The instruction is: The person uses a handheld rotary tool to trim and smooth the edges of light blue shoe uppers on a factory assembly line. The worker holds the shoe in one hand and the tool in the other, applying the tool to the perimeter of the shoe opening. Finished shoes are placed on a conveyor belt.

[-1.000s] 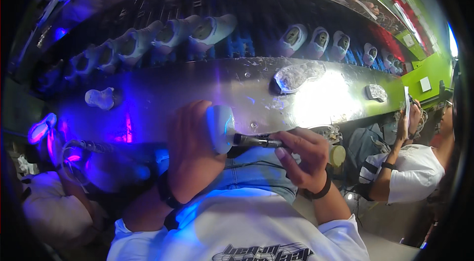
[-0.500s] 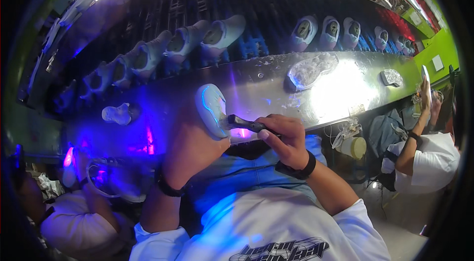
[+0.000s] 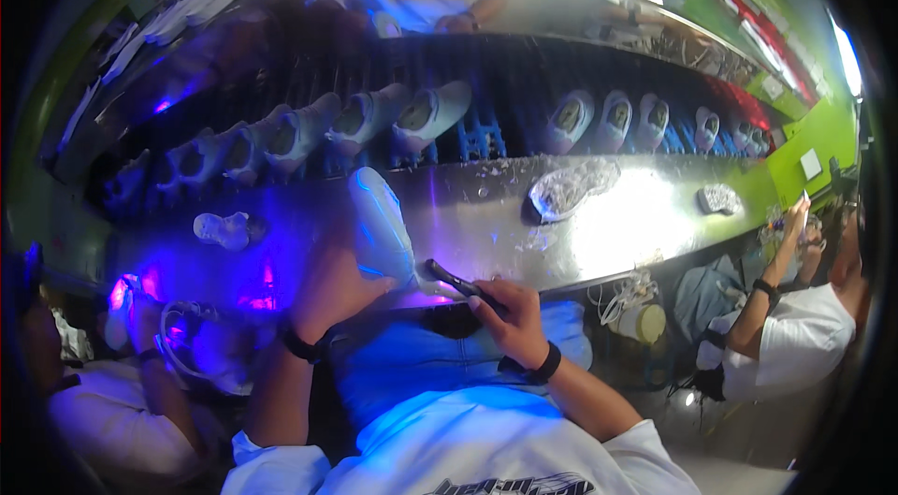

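By the left hand [image 3: 327, 284], its grip closed on one side, a white sole [image 3: 382, 225] is held over the surface [image 3: 482, 247], while a black tool [image 3: 451, 279] is clasped, its tip near the sole, in the right hand's [image 3: 513, 319] closed grip, with shoes [image 3: 432, 116] lined up beyond.

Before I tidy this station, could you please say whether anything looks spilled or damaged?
Yes: pale flecks mark the metal bench along its far edge, and the larger sole-shaped pad on it looks crusted and rough, unlike the smoother metal around. The white sole in the left hand shows no clear damage.
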Motion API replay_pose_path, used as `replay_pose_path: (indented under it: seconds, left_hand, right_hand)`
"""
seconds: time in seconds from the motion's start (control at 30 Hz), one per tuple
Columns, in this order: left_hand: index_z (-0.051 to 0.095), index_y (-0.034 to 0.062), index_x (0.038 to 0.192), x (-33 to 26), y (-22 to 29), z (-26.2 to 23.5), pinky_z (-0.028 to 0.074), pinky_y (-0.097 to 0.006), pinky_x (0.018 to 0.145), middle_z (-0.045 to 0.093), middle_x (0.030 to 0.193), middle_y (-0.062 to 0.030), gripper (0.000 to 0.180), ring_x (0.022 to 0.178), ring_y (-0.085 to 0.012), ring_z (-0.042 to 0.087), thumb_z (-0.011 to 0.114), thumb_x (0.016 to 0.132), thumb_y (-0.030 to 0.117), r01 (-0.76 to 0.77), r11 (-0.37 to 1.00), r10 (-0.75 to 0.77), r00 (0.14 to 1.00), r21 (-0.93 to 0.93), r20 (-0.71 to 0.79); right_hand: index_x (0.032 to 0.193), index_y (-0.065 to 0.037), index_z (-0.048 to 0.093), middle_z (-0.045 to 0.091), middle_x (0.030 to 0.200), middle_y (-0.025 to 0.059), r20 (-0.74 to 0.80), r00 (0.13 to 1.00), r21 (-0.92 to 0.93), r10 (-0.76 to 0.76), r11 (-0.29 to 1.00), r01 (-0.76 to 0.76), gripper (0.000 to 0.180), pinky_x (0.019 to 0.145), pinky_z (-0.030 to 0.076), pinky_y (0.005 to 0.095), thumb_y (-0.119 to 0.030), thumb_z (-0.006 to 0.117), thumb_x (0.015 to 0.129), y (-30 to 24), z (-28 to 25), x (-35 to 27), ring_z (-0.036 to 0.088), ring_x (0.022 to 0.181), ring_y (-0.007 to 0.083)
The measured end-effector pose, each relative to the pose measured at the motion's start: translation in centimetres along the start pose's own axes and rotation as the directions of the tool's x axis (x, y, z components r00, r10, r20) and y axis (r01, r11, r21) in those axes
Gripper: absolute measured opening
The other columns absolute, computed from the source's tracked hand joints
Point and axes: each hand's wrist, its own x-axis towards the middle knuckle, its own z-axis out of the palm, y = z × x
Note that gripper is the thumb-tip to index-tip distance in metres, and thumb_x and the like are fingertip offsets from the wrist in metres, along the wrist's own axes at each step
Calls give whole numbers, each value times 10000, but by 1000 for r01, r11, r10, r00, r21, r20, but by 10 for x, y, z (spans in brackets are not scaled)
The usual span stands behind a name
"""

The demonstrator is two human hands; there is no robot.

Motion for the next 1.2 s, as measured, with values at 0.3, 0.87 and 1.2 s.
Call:
replay_pose_path:
  seconds: [0.3, 0.87, 1.2]
  left_hand:
    - [424, -9, 1546, -48, -8, 26, 428, -399, 1138, 597, 1390, -102, 855, 1303, -240, 561, 839, 810, 119, 59, 548, -110, 994, -835, -2]
    - [227, -8, 1658, -78, 46, 3, 328, -387, 1217, 420, 1590, -111, 1043, 1452, -217, 416, 834, 815, 87, 162, 482, 40, 978, -861, 207]
    - [448, 2, 1528, -73, 53, -10, 538, -343, 1005, 655, 1273, -85, 757, 1120, -173, 662, 792, 860, 89, 274, 394, -149, 961, -877, 234]
  right_hand:
    - [1098, 42, 753, 717, 813, 133, 68, 992, 37, 107, 993, -109, 244, 638, 485, 308, -173, 721, 989, -62, -36, 1, 649, 690, 169]
    - [1027, 27, 746, 636, 734, 151, -9, 997, -240, -75, 968, 71, 153, 523, 429, 342, -90, 730, 929, -100, -48, 6, 590, 549, 235]
    - [1029, 67, 749, 628, 700, 132, 181, 982, -38, -58, 997, 66, 200, 524, 432, 319, -91, 756, 907, -96, -68, -12, 580, 551, 195]
